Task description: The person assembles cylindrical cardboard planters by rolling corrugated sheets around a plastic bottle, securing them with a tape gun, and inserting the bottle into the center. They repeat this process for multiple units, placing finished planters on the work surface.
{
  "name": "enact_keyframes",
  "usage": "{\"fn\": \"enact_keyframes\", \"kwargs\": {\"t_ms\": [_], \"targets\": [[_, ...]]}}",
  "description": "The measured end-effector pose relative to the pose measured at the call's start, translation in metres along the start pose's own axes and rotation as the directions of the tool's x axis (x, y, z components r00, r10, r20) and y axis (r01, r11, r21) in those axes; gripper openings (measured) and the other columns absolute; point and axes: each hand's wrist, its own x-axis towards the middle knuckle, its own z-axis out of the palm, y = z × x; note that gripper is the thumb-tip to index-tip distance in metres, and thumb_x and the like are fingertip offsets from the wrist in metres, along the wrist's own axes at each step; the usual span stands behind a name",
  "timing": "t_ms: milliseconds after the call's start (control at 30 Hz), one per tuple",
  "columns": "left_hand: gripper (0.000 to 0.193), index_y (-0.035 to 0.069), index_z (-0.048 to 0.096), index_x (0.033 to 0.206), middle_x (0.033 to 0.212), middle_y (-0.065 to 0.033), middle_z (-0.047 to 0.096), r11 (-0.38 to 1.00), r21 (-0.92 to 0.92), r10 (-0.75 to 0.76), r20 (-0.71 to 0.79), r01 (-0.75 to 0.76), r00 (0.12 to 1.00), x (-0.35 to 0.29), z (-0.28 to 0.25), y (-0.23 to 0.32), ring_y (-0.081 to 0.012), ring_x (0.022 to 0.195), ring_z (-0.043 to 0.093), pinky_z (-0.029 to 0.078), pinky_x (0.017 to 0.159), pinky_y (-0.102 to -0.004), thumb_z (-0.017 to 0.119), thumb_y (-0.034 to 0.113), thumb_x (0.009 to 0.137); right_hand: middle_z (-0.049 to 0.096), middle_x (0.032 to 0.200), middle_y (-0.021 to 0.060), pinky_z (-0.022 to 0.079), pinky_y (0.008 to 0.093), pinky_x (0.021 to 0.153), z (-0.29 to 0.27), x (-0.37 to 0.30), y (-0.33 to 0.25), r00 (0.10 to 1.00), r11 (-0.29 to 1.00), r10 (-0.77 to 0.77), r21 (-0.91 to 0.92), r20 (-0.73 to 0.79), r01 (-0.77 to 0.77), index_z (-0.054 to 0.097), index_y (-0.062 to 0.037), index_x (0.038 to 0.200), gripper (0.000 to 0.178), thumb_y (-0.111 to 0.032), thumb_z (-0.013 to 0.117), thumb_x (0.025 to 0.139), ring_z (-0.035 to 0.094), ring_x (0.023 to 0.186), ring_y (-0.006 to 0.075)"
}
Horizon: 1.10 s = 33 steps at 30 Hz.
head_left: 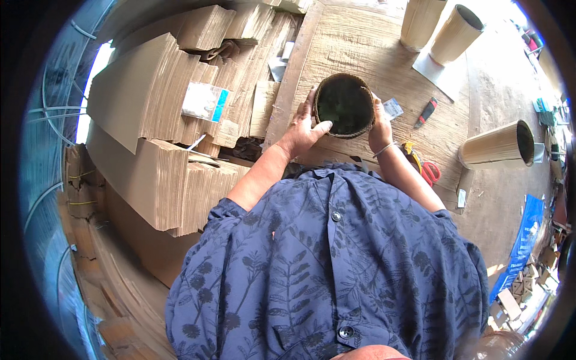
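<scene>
The left hand [300, 131] and the right hand [380, 127] grasped a round, dark-lined container [345, 105] over the brown wooden table [345, 45]. Work on it seemed unfinished; three pale wooden cylinders [450, 43] were apart, unheld, whether done I could not tell.

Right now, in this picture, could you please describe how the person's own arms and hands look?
The left hand and right hand wear no gloves. A thin, pale bracelet circles the right wrist. The blue sleeves, with a darker plant print, leave the forearms bare.
</scene>
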Motion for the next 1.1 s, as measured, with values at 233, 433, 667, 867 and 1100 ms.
{"fn": "enact_keyframes", "kwargs": {"t_ms": [233, 433, 667, 867, 1100], "targets": [[0.096, 0.006, 0.017, 0.155, 0.151, -0.0234, 0.034, 0.987, -0.122, -0.102, 0.05, 0.108, 0.993, 0.003, -0.005, 0.018, -0.0336, 0.137, 0.041, 0.035, 0.113, -0.0406, 0.075, 0.037, 0.085, 0.055, 0.139, 0.0116, 0.034, 0.0345, 0.112, -0.016, 0.007, -0.003, 0.998, 0.999, 0.022, 0.028, 0.063, -0.023, 0.05, 0.0013, 0.139, 0.053, -0.039, 0.034, 0.108, 0.05, 0.128, 0.0209], [0.065, 0.002, 0.042, 0.135, 0.127, -0.0188, 0.053, 0.999, -0.015, 0.043, -0.135, -0.046, 0.99, -0.003, -0.014, 0.024, -0.0272, 0.114, 0.056, 0.044, 0.101, -0.0405, 0.074, 0.03, 0.087, 0.069, 0.112, 0.0098, 0.048, 0.0341, 0.094, -0.016, 0.02, 0.002, 0.973, 0.941, 0.128, -0.335, 0.19, -0.058, 0.065, 0.0025, 0.121, 0.038, -0.023, 0.043, 0.101, 0.061, 0.104, 0.017], [0.042, 0.003, 0.048, 0.131, 0.121, -0.0206, 0.057, 0.981, -0.094, 0.141, -0.26, -0.17, 0.955, 0.012, 0.021, 0.006, -0.0366, 0.116, 0.055, 0.043, 0.102, -0.0438, 0.062, 0.017, 0.094, 0.048, 0.142, 0.0154, 0.037, 0.0374, 0.11, -0.033, 0.012, -0.034, 0.948, 0.965, 0.22, -0.193, 0.229, -0.178, 0.041, 0.0018, 0.145, 0.059, -0.035, 0.052, 0.1, 0.045, 0.13, 0.0251], [0.072, -0.005, 0.037, 0.144, 0.144, -0.0256, 0.044, 0.995, -0.092, -0.06, -0.23, 0.039, 0.971, 0.022, 0.01, 0.004, -0.0373, 0.134, 0.045, 0.037, 0.112, -0.041, 0.059, 0.043, 0.096, 0.061, 0.126, 0.0204, 0.042, 0.0382, 0.1, -0.043, 0.087, -0.042, 0.934, 0.715, 0.2, -0.696, 0.295, 0.067, 0.054, 0.0062, 0.13, 0.045, -0.019, 0.058, 0.093, 0.057, 0.111, 0.0293], [0.031, 0.002, 0.06, 0.124, 0.127, -0.0163, 0.06, 0.996, -0.023, -0.089, -0.461, 0.088, 0.883, -0.077, -0.044, -0.052, -0.0221, 0.092, 0.07, 0.061, 0.079, -0.03, 0.062, 0.008, 0.093, 0.064, 0.12, 0.0156, 0.044, 0.0365, 0.096, -0.118, 0.21, 0.007, 0.871, 0.591, 0.199, -0.764, 0.45, 0.26, 0.057, 0.0038, 0.128, 0.042, -0.013, 0.054, 0.09, 0.058, 0.107, 0.025]]}}
